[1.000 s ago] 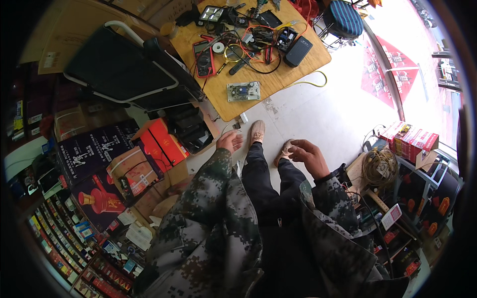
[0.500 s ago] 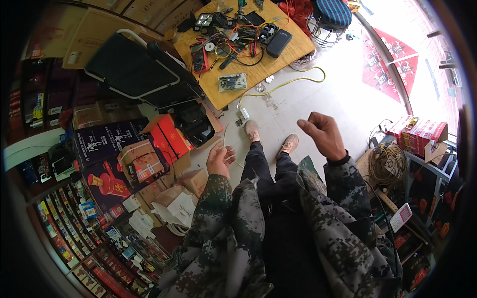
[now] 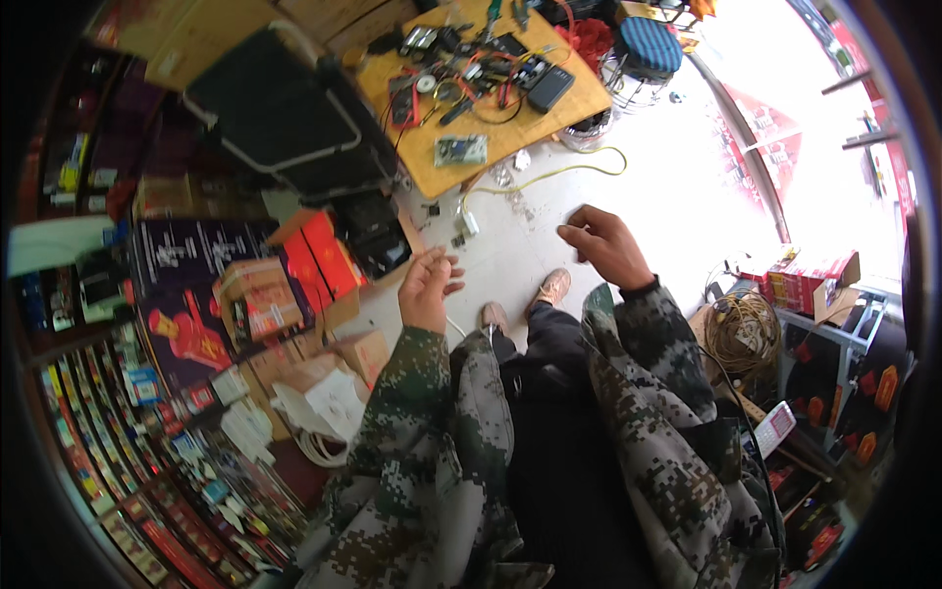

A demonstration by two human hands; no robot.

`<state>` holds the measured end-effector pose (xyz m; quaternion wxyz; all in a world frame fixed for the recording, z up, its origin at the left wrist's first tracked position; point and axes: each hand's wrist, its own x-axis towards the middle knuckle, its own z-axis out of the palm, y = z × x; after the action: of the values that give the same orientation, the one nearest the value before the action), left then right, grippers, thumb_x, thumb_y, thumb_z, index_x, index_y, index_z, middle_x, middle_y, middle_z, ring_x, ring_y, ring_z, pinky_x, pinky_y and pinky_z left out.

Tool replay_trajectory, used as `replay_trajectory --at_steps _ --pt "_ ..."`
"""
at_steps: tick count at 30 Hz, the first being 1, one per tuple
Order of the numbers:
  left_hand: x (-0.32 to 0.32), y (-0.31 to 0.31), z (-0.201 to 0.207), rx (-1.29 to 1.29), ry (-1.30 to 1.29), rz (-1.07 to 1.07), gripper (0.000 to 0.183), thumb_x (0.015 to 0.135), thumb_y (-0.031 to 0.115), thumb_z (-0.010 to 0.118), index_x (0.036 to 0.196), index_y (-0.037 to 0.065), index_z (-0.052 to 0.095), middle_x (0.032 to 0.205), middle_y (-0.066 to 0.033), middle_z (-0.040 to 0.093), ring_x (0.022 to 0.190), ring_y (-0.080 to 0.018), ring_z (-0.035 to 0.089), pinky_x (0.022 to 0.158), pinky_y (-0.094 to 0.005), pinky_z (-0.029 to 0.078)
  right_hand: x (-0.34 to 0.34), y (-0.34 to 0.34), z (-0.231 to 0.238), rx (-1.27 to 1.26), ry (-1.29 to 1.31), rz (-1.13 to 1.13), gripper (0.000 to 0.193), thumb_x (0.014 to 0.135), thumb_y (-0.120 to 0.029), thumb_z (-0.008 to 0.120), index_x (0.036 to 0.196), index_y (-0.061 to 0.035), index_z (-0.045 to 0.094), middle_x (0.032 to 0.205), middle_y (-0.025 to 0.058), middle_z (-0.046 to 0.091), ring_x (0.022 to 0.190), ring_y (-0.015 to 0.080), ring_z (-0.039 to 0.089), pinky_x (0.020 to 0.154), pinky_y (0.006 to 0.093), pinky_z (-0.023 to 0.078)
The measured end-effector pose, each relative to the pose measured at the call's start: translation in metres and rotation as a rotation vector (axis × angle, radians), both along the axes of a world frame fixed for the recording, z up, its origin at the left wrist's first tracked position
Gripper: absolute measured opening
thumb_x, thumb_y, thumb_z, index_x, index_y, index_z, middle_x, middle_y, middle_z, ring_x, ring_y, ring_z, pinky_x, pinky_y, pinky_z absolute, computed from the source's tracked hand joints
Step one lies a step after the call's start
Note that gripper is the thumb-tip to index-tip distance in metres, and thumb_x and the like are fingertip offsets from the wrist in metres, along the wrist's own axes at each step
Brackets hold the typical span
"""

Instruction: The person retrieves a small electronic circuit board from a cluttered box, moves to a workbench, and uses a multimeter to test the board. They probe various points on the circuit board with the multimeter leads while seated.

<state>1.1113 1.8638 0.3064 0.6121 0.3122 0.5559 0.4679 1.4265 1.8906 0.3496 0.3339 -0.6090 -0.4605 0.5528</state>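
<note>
My left hand [image 3: 428, 288] hangs over the floor beside the carton with the black item, palm partly turned up. Its fingers are loosely bent and apart, with nothing visible in them. To the right, my right hand [image 3: 610, 247] is held above the pale floor, back upward, with thumb and fingers curled toward each other. Whether anything small sits in that grip is hidden. Neither hand touches the furniture or boxes. Ahead stands a wooden table [image 3: 437, 180] bearing a clear-cased circuit board [image 3: 460, 150], a dark box-shaped device [image 3: 550, 89], and tangled leads.
A black folding chair [image 3: 275, 108] stands left of the table. Below it are a purple box [image 3: 162, 255] and a red bag [image 3: 319, 257]. A yellow cable [image 3: 579, 172] crosses the floor to a white power strip [image 3: 470, 224]. At right are coiled cable [image 3: 743, 329] and a red carton [image 3: 810, 280].
The view has shifted and my feet have stepped. My left hand has risen slightly; my right hand has moved left, its fingers reaching further forward over the thumb than before.
</note>
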Motion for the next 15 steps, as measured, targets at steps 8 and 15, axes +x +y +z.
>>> replay_trajectory --at_steps 8,15 --pt "-0.100 -0.063 -0.013 0.067 0.093 0.290 0.024 0.102 0.004 0.066 0.124 -0.002 0.071 0.110 -0.0094 0.076 0.104 -0.0176 0.071 0.098 -0.0297 0.053 -0.147 -0.022 -0.079 0.080 -0.040 0.498 0.058 0.100 -0.012 0.070 0.155 -0.0091 0.053 0.140 0.0210 0.066 0.114 0.0266 0.073 0.099 0.0379 0.057" --pt "-0.182 -0.137 -0.040 -0.015 0.224 0.451 0.024 0.102 0.015 0.069 0.123 0.004 0.073 0.112 -0.0079 0.075 0.105 -0.0171 0.069 0.093 -0.0287 0.052 -0.169 -0.015 -0.085 0.113 -0.136 0.562 0.054 0.098 -0.015 0.072 0.150 -0.0076 0.058 0.116 0.0167 0.077 0.100 0.0300 0.076 0.092 0.0391 0.058"
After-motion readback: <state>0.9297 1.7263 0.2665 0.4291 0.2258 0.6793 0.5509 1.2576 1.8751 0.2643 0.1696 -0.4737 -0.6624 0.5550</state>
